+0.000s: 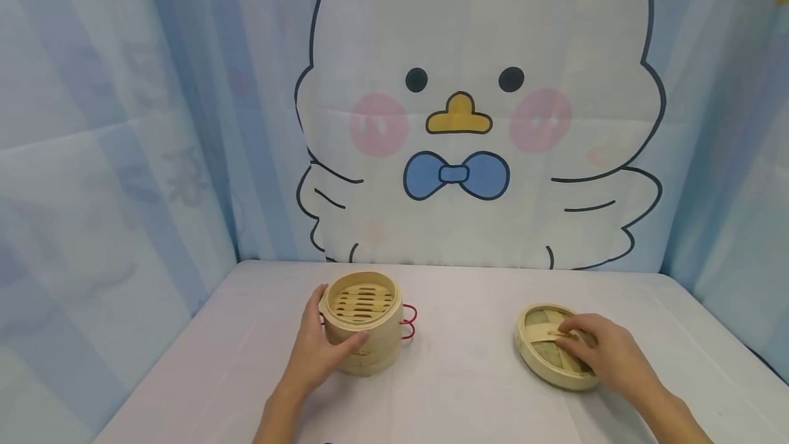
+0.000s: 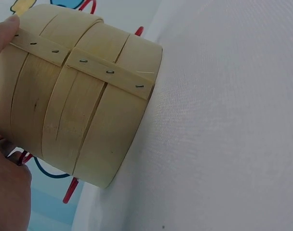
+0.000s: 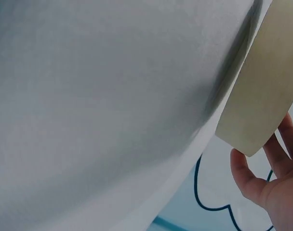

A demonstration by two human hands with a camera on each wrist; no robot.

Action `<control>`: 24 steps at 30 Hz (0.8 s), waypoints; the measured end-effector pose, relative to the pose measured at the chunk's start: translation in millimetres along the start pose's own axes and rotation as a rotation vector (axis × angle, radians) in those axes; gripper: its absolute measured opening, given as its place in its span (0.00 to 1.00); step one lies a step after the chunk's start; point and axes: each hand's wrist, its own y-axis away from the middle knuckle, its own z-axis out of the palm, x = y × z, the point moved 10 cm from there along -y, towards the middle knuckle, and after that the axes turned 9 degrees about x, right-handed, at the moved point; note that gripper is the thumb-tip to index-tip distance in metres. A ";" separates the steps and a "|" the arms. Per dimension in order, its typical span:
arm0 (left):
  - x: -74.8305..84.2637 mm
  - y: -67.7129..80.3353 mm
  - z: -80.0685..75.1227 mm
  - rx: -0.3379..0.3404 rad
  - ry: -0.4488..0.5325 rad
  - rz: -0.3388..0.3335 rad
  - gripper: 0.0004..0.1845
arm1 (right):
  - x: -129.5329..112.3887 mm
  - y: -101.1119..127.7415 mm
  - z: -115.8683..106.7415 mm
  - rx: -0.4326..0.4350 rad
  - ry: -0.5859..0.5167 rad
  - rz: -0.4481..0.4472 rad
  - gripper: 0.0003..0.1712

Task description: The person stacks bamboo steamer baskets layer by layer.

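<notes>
Left of centre on the table point(image 1: 456, 368), the left hand point(image 1: 311, 355) is clamped round the steamer point(image 1: 377, 342), whose axis stands upright, slatted top point(image 1: 362, 303) facing up; only the left wrist view shows staples point(image 2: 110, 72) along its wall. Well to the right, the right hand point(image 1: 613, 355) pinches the lid point(image 1: 545, 355), strap point(image 1: 540, 333) side up; the right wrist view shows just its plain side.

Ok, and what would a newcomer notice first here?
Probably the big cartoon bird with a blue bow tie on the cloth behind the table. Next, the bamboo steamer with red loops on the table's left half, gripped by the left hand. On the right, the right hand holds a round lid by its top.
</notes>
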 end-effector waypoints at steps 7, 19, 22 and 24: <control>-0.9 -0.7 0.3 0.007 -0.008 -0.002 0.62 | -18.3 -3.8 -10.2 0.115 -0.032 -0.076 0.10; -1.3 0.3 0.1 0.001 0.002 -0.014 0.62 | -62.6 -24.3 -10.5 0.135 -0.126 -0.058 0.09; -1.6 0.7 0.2 0.000 -0.007 -0.021 0.62 | -75.0 -30.3 -9.1 0.144 -0.158 -0.058 0.09; -1.7 1.2 -0.2 0.002 -0.014 -0.026 0.62 | -84.4 -34.7 -7.5 0.152 -0.180 -0.064 0.09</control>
